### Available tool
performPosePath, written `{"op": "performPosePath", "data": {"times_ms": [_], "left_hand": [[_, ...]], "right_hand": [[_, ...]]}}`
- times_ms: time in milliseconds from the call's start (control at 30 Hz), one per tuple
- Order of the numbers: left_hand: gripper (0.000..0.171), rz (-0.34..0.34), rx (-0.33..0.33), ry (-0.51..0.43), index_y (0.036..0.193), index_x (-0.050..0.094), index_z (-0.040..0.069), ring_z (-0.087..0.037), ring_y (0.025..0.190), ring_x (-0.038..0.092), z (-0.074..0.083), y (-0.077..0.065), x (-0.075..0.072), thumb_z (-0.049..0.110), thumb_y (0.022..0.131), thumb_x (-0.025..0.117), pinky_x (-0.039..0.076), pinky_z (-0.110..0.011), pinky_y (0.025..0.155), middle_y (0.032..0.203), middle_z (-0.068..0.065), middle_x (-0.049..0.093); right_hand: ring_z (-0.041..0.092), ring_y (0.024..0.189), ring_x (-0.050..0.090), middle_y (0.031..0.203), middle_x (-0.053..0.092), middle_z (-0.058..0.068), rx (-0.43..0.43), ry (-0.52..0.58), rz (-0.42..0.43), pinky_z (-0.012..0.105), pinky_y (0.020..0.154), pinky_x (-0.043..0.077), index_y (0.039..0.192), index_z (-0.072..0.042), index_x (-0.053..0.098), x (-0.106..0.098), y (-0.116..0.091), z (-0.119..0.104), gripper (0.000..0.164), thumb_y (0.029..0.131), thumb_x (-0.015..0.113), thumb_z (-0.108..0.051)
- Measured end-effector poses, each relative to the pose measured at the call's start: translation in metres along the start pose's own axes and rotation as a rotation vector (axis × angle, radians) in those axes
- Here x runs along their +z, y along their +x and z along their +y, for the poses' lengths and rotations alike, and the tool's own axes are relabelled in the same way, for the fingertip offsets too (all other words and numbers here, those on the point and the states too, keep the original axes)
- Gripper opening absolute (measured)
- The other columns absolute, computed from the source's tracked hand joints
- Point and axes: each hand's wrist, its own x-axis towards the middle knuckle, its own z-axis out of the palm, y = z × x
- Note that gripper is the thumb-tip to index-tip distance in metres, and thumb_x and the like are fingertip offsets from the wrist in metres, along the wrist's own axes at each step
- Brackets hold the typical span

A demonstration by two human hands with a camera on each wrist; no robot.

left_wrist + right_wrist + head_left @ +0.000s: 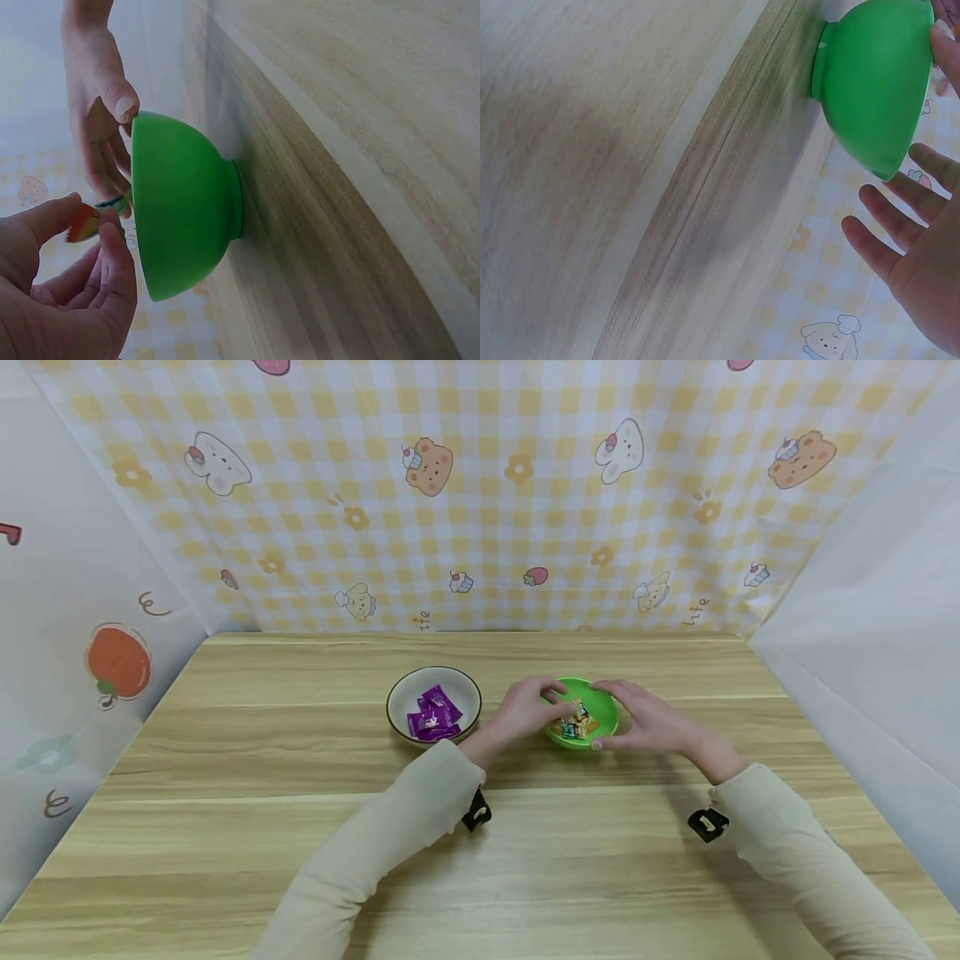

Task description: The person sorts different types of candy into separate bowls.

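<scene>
My left hand (528, 706) reaches over the left side of a green bowl (606, 710). Between its thumb and index finger it pinches a small orange-and-yellow snack packet (84, 225), level with the rim in the left wrist view. Inside the bowl lie yellow-and-green snack packets (576, 725). At the bowl's right side is my right hand (648, 718), its thumb at the near rim and fingertips at the far rim. Its fingers (892, 217) are spread and fairly straight in the right wrist view. The bowl stands upright on the table.
To the left of the green bowl, a white bowl (401, 697) with a dark rim holds several purple packets (435, 718). Both stand on a wood-grain table (570, 877). Behind it hangs a yellow checked curtain (480, 527), with white sheets (862, 610) at the sides.
</scene>
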Motion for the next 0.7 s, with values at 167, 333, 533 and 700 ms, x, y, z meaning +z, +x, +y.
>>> {"op": "performPosePath", "data": {"times_ms": [167,333,533,700], "left_hand": [[0.037,0.019,0.030,0.037,0.110,0.060,0.005,-0.012,0.081,0.056,-0.001,-0.002,-0.001,0.028,0.081,0.065,0.046,-0.020,0.064,0.086,0.001,0.062],[0.039,0.040,0.099,0.089,0.109,0.060,0.005,-0.013,0.082,0.055,-0.007,-0.010,-0.006,0.032,0.081,0.064,0.045,-0.021,0.069,0.091,0.001,0.061],[0.037,0.084,0.228,0.349,0.110,0.059,0.009,-0.014,0.092,0.054,-0.014,-0.035,-0.020,0.031,0.081,0.063,0.043,-0.025,0.077,0.107,-0.003,0.058],[0.049,0.152,0.395,0.705,0.121,0.052,0.012,-0.021,0.112,0.041,-0.012,-0.059,-0.042,0.037,0.081,0.062,0.035,-0.037,0.092,0.123,-0.006,0.047]], "right_hand": [[0.034,0.118,0.033,0.130,0.038,0.018,0.003,-0.001,-0.004,0.052,0.092,0.029,0.133,-0.002,0.032,-0.001,0.001,0.000,0.084,0.072,0.068,-0.047],[0.034,0.119,0.032,0.131,0.036,0.018,0.009,0.010,-0.009,0.052,0.093,0.029,0.133,-0.001,0.032,0.000,0.001,-0.002,0.085,0.071,0.068,-0.048],[0.035,0.122,0.027,0.135,0.030,0.020,0.031,-0.011,-0.015,0.052,0.095,0.026,0.134,0.001,0.030,0.001,-0.001,-0.004,0.088,0.072,0.066,-0.050],[0.039,0.123,0.023,0.137,0.025,0.022,0.042,-0.052,0.068,0.056,0.094,0.022,0.135,-0.001,0.029,-0.001,-0.005,-0.005,0.084,0.074,0.069,-0.041]]}}
